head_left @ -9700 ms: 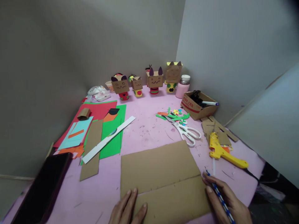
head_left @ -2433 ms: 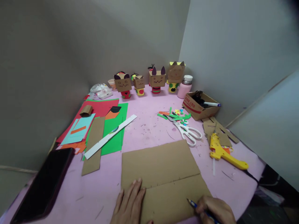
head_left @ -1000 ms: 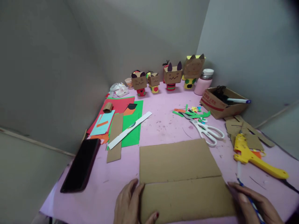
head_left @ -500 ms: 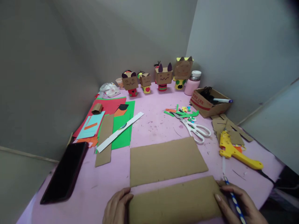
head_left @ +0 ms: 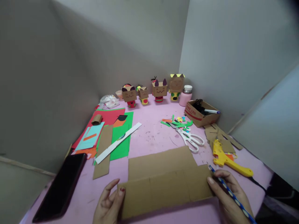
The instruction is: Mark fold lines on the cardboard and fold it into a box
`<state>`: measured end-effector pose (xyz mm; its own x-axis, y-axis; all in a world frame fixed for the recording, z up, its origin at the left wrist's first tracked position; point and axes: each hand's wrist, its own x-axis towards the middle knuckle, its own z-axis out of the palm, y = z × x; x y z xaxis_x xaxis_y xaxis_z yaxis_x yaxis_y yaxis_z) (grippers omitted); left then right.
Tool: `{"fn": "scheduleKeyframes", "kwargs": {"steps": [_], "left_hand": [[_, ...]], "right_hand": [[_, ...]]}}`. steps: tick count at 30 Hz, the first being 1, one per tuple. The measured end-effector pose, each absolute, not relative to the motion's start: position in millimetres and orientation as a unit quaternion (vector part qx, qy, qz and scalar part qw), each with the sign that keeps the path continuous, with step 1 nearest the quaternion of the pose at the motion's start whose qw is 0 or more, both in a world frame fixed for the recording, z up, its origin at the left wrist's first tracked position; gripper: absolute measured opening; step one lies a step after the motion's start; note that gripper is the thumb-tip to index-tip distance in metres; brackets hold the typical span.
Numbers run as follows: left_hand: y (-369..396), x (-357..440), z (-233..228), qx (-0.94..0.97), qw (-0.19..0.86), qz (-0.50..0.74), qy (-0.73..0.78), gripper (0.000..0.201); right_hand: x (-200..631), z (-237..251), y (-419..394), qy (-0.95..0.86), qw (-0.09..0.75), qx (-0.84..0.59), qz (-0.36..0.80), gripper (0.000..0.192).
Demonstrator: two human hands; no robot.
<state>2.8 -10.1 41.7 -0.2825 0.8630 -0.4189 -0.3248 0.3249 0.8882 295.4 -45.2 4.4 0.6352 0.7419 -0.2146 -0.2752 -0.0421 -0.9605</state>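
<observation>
- The left hand [head_left: 107, 202] pinches the left end of a cardboard strip [head_left: 163, 193], thumb on the front face and fingers behind it.
- The right hand [head_left: 230, 196] grips the strip's right end with its fingertips and also keeps a blue-and-white pencil [head_left: 230, 196] tucked between the fingers, tip pointing up and away.
- The strip is lifted at the near edge of the pink table [head_left: 151, 133], tilted toward the camera, and shows 2 faint vertical lines across its face.
- A larger cardboard sheet [head_left: 161, 161] lies flat just behind the strip, partly hidden by it.
- White scissors [head_left: 190, 140] and a yellow glue gun [head_left: 226, 157] lie to the right.
- A dark phone [head_left: 60, 186] lies at the left edge, beside coloured paper [head_left: 116, 137] and a white ruler [head_left: 118, 143].
- 4 cardboard figures [head_left: 151, 91] stand along the back wall.
</observation>
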Motion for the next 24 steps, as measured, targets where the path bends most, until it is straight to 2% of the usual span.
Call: {"fn": "scheduleKeyframes", "kwargs": {"steps": [3,10,16,20,24], "left_hand": [[14,12,47,0.213,0.568,0.576,0.547,0.072],[61,40,53,0.192,0.602,0.626,0.458,0.035],[71,52,41,0.166,0.664,0.586,0.434,0.042],[71,49,32,0.174,0.671,0.574,0.437,0.050],[75,44,30,0.169,0.667,0.563,0.457,0.048]], "right_hand": [[291,17,-19,-0.214,0.705,-0.588,0.333,0.038],[293,32,33,-0.212,0.767,-0.531,0.292,0.036],[291,19,49,-0.179,0.784,-0.522,0.284,0.037],[292,14,52,-0.166,0.777,-0.530,0.296,0.038],[293,15,52,-0.155,0.775,-0.533,0.300,0.039]]}}
